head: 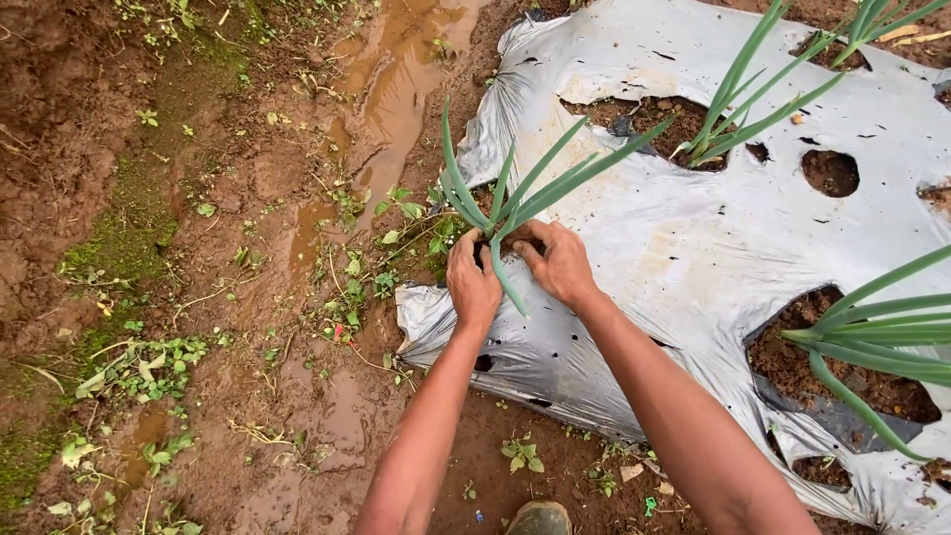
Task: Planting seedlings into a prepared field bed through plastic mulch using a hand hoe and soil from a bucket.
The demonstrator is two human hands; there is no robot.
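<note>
1. Forearms reach out from the bottom of the view and meet at one plant, with the toe of a boot (538, 517) showing on the mud just below them.
2. Silver mulch sheet (693, 238) spreads to the right of and beyond the hands, torn with planting holes; its crumpled near edge lies directly under the wrists.
3. Wet brown soil (248, 297) lies to the left of the hands, with small weeds and a puddled furrow (396, 69) running away beyond them.
4. Other onion plants stand well apart to the right: one (733, 109) beyond the hands, one (872, 337) nearer and far right.
5. Left hand (473, 282) is curled, knuckles up, fingers pressed down at the left of the plant's base.
6. Right hand (560, 263) is curled likewise at the right of the base, just beside the left.
7. Green onion (525, 188) sits between the two hands in its hole. Its long axis rises from the grip and fans away from the person; one leaf bends back toward the wrists.
8. Both hands are equally near the base. Whether the fingers clasp the stem or only press the soil around it cannot be told, since the fingertips are hidden.
</note>
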